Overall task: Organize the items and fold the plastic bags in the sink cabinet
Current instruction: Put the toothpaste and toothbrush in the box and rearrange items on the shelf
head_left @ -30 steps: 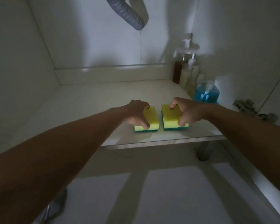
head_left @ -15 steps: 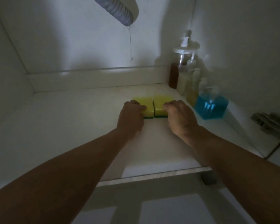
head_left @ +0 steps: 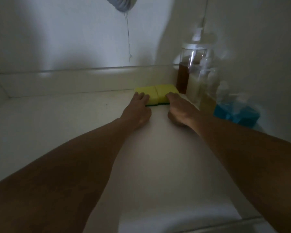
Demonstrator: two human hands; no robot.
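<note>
Pressing flat fingers on two sponges, our left hand (head_left: 138, 108) and right hand (head_left: 178, 108) grip nothing. We judge the left sponge (head_left: 145, 94) and right sponge (head_left: 165, 92) sit side by side at the shelf's (head_left: 74, 123) back to tidy them beside the bottles (head_left: 193, 81).

We find two sponges side by side and touching on the cabinet shelf (head_left: 74, 118), close to its rear ledge: the left sponge (head_left: 147, 94) and the right sponge (head_left: 166, 91). The left hand (head_left: 138, 110) rests on the former, the right hand (head_left: 178, 110) on the latter. Right of them, a row of bottles (head_left: 191, 76) lines the side wall. A drain hose (head_left: 123, 4) hangs above.
</note>
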